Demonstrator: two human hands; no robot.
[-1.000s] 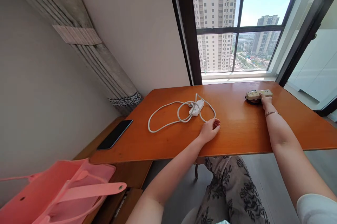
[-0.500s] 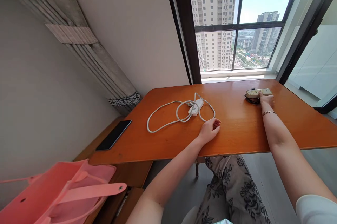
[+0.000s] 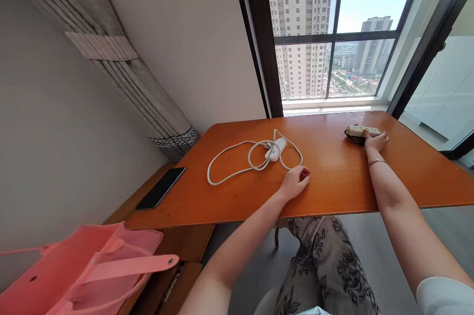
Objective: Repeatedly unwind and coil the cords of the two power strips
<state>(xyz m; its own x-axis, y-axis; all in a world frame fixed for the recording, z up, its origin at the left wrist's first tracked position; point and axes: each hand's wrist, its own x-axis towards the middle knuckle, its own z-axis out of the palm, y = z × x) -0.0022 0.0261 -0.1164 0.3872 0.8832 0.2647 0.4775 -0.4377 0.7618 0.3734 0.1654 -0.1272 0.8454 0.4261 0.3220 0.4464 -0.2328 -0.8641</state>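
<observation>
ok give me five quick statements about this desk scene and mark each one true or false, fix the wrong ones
1. The right hand is at the cream power strip. True.
2. The left hand is in the pink bag. False: it is at the table, by the white cable.
3. The white cable lies in one straight line. False: it lies in loops.
4. The dark flat device is left of the white cable. True.
5. The window is beyond the table's far edge. True.

A head-worn camera looks forward and down across the table (image 3: 333, 181) (close, from its near side) toward the window (image 3: 335, 37).
</observation>
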